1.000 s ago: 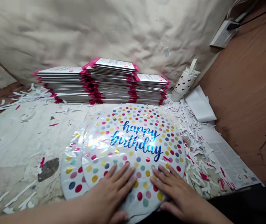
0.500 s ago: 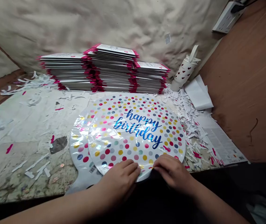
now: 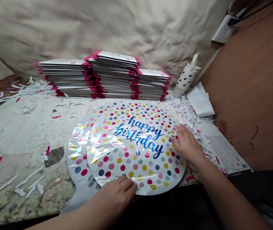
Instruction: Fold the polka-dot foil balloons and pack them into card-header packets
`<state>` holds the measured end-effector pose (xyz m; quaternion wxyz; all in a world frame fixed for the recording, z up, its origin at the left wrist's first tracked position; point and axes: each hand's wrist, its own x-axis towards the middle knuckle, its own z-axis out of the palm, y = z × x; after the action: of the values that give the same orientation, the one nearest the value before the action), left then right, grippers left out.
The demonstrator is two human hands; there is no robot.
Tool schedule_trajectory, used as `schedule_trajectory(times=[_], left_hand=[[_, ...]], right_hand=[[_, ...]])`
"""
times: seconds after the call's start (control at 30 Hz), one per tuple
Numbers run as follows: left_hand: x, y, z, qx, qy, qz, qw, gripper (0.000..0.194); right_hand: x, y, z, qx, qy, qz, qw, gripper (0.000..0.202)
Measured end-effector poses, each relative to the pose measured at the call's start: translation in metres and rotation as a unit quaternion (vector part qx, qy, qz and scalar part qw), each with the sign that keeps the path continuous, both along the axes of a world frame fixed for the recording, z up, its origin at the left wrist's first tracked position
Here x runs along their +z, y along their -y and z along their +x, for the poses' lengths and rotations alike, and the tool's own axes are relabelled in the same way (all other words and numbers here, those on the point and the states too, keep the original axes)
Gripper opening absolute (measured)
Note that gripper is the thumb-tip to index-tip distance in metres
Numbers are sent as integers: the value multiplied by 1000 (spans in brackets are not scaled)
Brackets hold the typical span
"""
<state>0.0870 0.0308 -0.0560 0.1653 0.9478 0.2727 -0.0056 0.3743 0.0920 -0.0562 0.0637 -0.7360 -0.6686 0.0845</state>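
Flat, shiny polka-dot foil balloons [image 3: 136,166] lie overlapped on the worktable, the top one reading "happy birthday" in blue. My left hand [image 3: 120,193] is closed on the top balloon's near edge, its fingertips partly hidden. My right hand [image 3: 186,143] rests with fingers apart on the right side of the same balloon, slightly blurred. The lower balloon [image 3: 79,166] sticks out to the left, its grey tail reaching the table's front edge.
Three stacks of pink-edged packets [image 3: 114,80] stand at the back. A heart-patterned tumbler [image 3: 185,80] is right of them, near white paper scraps [image 3: 186,110] and folded white paper [image 3: 200,99]. A power strip [image 3: 225,29] hangs at the upper right.
My right hand has left the balloon's near edge, moved up and right, and opened onto its right side. My left hand stays at the near edge. The view has shifted slightly.
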Motion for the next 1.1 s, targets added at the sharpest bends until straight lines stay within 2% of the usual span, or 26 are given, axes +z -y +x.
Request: schedule_trajectory(times=[0.1,0.13,0.17,0.23,0.3,0.37,0.47,0.53,0.6,0.67,0.7,0.73,0.8,0.87,0.97,1.03,1.1], left_hand=[[5,-3,2,-8,-28,-4,1000,24],[8,-3,3,-4,-41,-11,999,25],[10,-3,4,2,-52,-19,998,25],[13,-2,4,12,-64,-25,998,28],[11,-2,1,17,-59,-30,998,32],[8,-5,-2,31,-41,-44,998,35],[6,-13,-7,66,3,-85,994,32],[9,-20,-9,76,18,-107,991,29],[13,-27,-11,95,11,-99,990,26],[19,-30,-14,132,-6,-57,990,24],[22,-31,-16,153,-15,-32,988,23],[25,-31,-19,168,-22,-13,985,23],[31,-29,-24,176,-26,-11,984,21],[36,-28,-29,160,-15,-65,985,17],[39,-31,-30,168,-11,-162,972,21],[39,-34,-24,211,-19,-165,963,25],[35,-35,-16,246,-25,-127,961,25]], right_hand=[[7,-50,-46,190,-78,-40,978,66],[7,-67,-63,220,-98,-40,970,68],[5,-82,-77,226,-113,-34,967,70],[2,-108,-92,197,-127,-11,972,69],[-1,-124,-83,140,-126,13,982,70],[1,-129,-55,67,-115,33,991,72],[13,-115,-12,-25,-107,72,991,64],[25,-88,-2,-11,-123,68,990,53],[34,-47,-13,78,-162,0,984,43],[35,-1,-39,211,-210,-95,950,33],[32,20,-53,280,-226,-113,926,37],[27,37,-66,317,-224,-98,916,42],[16,59,-86,346,-202,-50,915,36],[8,64,-93,340,-180,-34,922,31],[11,54,-93,343,-166,-90,920,23],[19,48,-96,337,-158,-114,921,20],[24,47,-103,313,-147,-103,933,24]])
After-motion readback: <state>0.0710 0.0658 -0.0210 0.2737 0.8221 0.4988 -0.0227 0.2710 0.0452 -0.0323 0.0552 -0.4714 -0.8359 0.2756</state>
